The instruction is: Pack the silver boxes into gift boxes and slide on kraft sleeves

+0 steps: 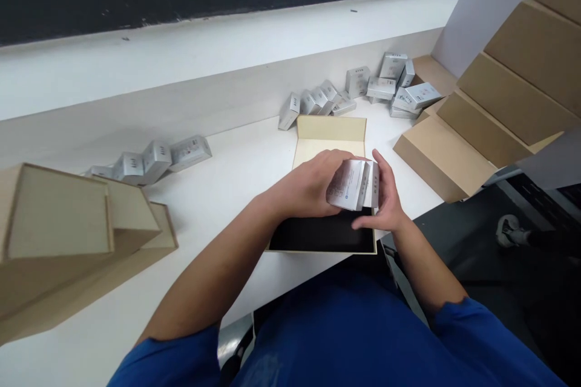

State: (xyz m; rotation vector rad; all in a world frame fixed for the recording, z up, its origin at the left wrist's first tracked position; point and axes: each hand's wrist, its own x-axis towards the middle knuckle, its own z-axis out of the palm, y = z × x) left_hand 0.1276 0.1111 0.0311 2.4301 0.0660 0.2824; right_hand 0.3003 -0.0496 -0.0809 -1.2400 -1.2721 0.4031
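Status: the open box point(330, 133) lies on the tabletop point(218, 193) directly before the person. Its dark interior, where visible, holds nothing. The bundle of silver cartons point(351, 184) is held just above it. Loose cartons point(385, 84) lie in groups farther back.

Grip: left hand point(308, 190) and right hand point(385, 202) both close on the bundle, pressing it from opposite sides.

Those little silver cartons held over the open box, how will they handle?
Probably light: left hand and right hand clamp several silver cartons at once. Likely stiff, given flat faces and crisp edges. Their glossy skins might let the stack slip apart.
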